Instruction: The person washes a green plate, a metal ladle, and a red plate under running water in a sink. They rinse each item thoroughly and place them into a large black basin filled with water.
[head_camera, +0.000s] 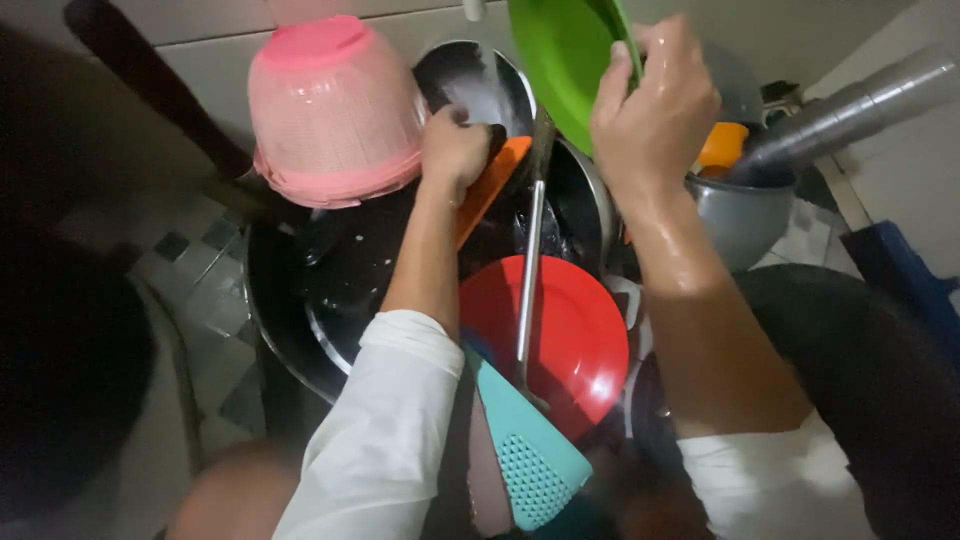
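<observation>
Pink colander (335, 105) upside down at left, dark handle behind. Left hand (455, 150) fisted, pressing on orange plate (490, 185), what's in the fist is hidden. Red plate (560, 340) & teal slotted spatula (530, 460) below. Right hand (655, 100) pinches green plate (565, 60), top cut off.

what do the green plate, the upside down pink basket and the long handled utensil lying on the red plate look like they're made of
Green plate: probably plastic, smooth, evenly bright colour, soft sheen. Pink basket: likely plastic, matte, fine moulded mesh in its walls. Long-handled utensil: seemingly steel, a polished silver handle with bright reflections, lying on the glossy red plate.
</observation>
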